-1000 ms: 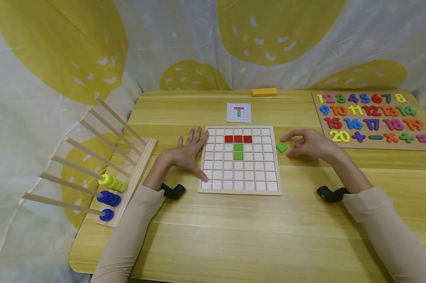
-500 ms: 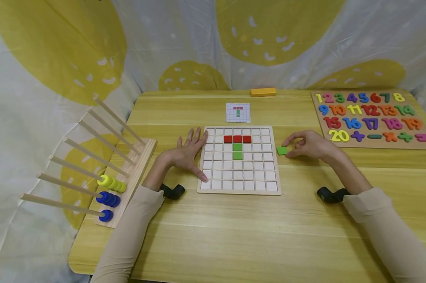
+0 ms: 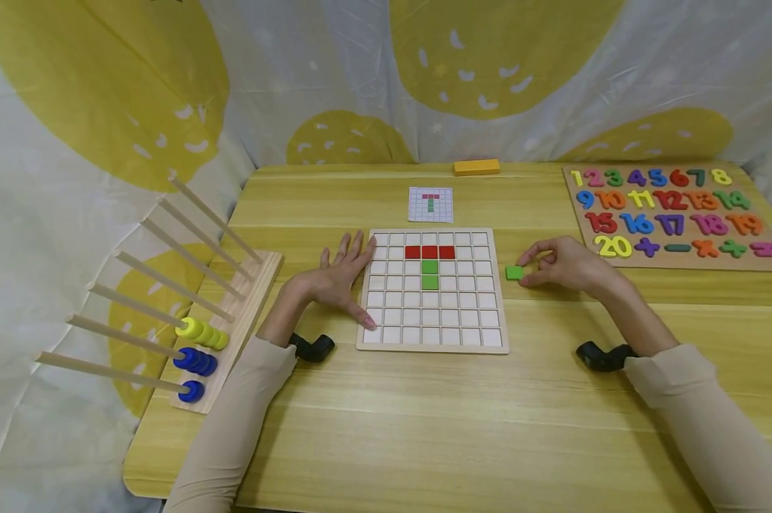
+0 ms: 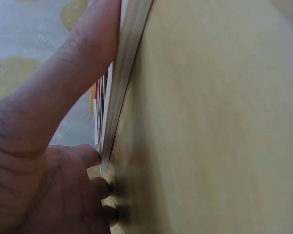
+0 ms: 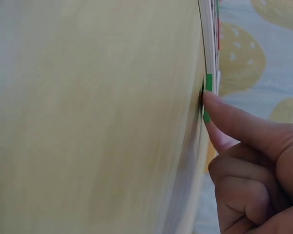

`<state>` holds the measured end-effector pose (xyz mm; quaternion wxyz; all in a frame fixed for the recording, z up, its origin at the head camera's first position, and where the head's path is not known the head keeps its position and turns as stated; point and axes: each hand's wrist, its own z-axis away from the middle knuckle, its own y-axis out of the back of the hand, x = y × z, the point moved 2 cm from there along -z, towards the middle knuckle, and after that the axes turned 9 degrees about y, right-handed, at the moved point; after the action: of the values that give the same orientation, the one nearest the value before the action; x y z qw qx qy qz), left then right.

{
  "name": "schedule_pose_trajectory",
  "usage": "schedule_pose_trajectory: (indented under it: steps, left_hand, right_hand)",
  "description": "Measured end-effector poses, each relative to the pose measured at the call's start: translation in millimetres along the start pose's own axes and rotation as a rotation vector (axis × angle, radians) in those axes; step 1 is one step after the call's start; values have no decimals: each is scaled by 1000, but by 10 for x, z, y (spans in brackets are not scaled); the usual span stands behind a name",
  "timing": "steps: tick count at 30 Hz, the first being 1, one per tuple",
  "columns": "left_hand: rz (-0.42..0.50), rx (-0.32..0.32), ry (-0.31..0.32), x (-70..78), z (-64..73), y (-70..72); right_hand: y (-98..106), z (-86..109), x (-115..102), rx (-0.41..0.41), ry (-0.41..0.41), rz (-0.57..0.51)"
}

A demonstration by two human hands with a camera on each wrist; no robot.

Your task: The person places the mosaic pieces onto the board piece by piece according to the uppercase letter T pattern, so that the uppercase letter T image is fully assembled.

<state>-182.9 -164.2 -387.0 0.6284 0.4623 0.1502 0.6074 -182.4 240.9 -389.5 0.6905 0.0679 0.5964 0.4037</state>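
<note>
A wooden grid board (image 3: 434,345) with white squares lies flat on the table. Set in it are three red tiles (image 3: 429,252) in a row, with two green tiles (image 3: 430,274) below the middle one. My left hand (image 3: 337,281) is spread at the board's left side, thumb and index fingertip on its edge; the left wrist view shows the thumb (image 4: 63,78) along that edge. Right of the board, my right hand (image 3: 565,265) pinches a loose green tile (image 3: 514,273) between thumb and index finger, its other fingers curled (image 5: 244,190).
Behind the board lies a small pattern card (image 3: 431,205), and an orange block (image 3: 477,167) sits at the table's back edge. A number puzzle board (image 3: 681,214) is at the right. At the left, a wooden peg rack (image 3: 251,299) holds yellow and blue beads.
My right thumb and index finger have closed on the loose green tile, which has turned square to the board and shifted slightly right. The left hand has stayed in place.
</note>
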Motion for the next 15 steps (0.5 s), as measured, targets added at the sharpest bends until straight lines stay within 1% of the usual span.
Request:
schedule_pose_trajectory:
  steps: [8, 12, 15]
  left_hand:
    - [-5, 0, 6, -8, -13, -6]
    - [-6, 0, 8, -14, -16, -6]
    - [-7, 1, 7, -18, -18, -5]
  right_hand:
    - [-34, 12, -101, 42, 44, -18]
    - [-98, 4, -223, 40, 77, -52]
    - [-182, -13, -347, 26, 95, -76]
